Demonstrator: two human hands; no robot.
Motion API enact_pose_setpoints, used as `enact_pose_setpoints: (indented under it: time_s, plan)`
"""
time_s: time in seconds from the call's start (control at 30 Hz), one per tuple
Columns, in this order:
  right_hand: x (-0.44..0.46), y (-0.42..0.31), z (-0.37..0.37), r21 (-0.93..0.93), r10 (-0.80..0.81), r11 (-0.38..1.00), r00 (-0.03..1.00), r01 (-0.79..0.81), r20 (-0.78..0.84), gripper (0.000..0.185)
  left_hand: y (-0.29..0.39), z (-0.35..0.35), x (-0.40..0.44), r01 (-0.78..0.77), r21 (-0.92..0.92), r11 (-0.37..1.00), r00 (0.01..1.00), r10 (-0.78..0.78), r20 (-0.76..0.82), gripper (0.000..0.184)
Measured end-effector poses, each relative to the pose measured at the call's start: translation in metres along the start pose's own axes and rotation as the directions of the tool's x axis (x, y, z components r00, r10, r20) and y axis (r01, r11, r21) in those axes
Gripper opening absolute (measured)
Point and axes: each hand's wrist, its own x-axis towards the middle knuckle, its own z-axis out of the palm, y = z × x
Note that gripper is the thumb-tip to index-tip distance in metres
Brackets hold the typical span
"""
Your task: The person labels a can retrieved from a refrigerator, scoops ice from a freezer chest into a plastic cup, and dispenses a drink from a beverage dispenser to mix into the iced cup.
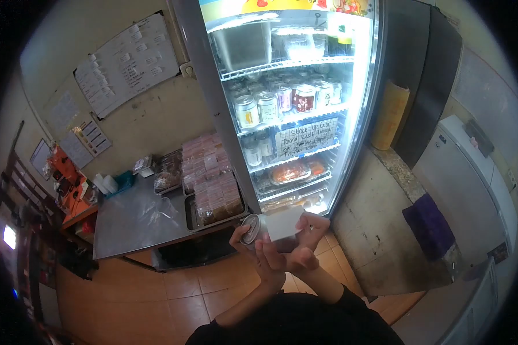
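Observation:
Close in front of my body, my left hand (269,260) is wrapped round a drink can (252,227), its silver top tilted up toward me. My right hand (307,246) grips a flat white rectangular piece (286,223) by its right edge, thumb and fingers closed on it. The white piece lies against or just beside the can; whether it is a card, label or small box, I cannot tell. Behind both hands stands a lit fridge (288,129) with shelves of similar cans (247,111) and a handwritten note (307,138).
A steel table (135,221) on the left carries trays of wrapped packages (216,201). Right of the fridge, a low wall (380,213) has a purple cloth (429,224) hanging over it, near a white chest-like appliance (460,167). A whiteboard (129,63) hangs on the wall.

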Motion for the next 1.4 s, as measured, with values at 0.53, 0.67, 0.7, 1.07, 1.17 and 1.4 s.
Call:
enact_pose_setpoints:
  time_s: [0.53, 0.67, 0.7, 1.07, 1.17, 1.4]
  plan:
    - [0.067, -0.021, -0.053, -0.090, 0.148, 0.988, 0.951, -0.127, 0.273, 0.091, 0.028, -0.012, 0.049, 0.439, -0.728, 0.527, 0.884, -0.399, 0.244, 0.027]
    - [0.061, -0.031, -0.045, -0.075, 0.278, 0.959, 0.853, -0.273, 0.442, 0.038, 0.027, -0.017, 0.055, 0.451, -0.701, 0.553, 0.871, -0.444, 0.211, 0.026]
    - [0.055, -0.033, -0.038, -0.064, 0.347, 0.932, 0.821, -0.358, 0.454, 0.028, 0.027, -0.015, 0.053, 0.452, -0.700, 0.553, 0.871, -0.444, 0.212, 0.026]
    - [0.026, -0.017, -0.002, -0.344, 0.087, 0.933, 0.867, 0.102, 0.491, 0.050, 0.034, -0.010, 0.032, 0.392, -0.684, 0.615, 0.891, -0.437, 0.118, 0.024]
    - [0.016, -0.005, -0.004, -0.340, -0.029, 0.922, 0.907, 0.187, 0.421, 0.047, 0.046, -0.013, 0.038, 0.452, -0.666, 0.593, 0.865, -0.474, 0.164, 0.023]
    - [0.015, -0.008, -0.003, -0.352, -0.083, 0.922, 0.971, 0.160, 0.225, 0.042, 0.040, -0.017, 0.036, 0.523, -0.700, 0.486, 0.817, -0.519, 0.250, 0.037]
